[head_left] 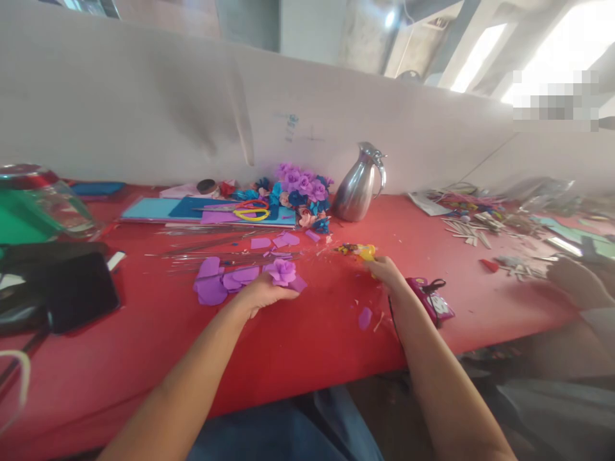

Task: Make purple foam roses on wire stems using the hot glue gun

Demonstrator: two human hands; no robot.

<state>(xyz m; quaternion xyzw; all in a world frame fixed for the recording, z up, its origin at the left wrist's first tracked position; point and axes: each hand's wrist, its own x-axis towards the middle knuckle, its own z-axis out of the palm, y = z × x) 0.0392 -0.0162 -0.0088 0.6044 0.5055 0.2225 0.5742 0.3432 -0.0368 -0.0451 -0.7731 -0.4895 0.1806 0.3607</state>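
Note:
My left hand (266, 296) is closed around a purple paper flower (282, 272), its layered petals facing up above my fingers. A flat purple paper piece (298, 283) shows beside the flower, at my fingertips. Over to the right, my right hand (384, 270) is closed on the rear part of a yellow hot glue gun (368, 251). The gun's brown-stained front points left, and a dark cord hangs below my wrist. Purple paper petals (211, 288) are spread just left of my left hand. One loose petal (365, 317) sits nearer the front edge.
Thin wires (206, 246) and scissors (252, 211) on blue sheets (154, 209) lie farther back. Finished flowers (302, 186) stand beside a metal jug (356, 189). A phone (79, 291) is at left, a magenta object (432, 299) at right. Another person's hand (574, 282) is far right.

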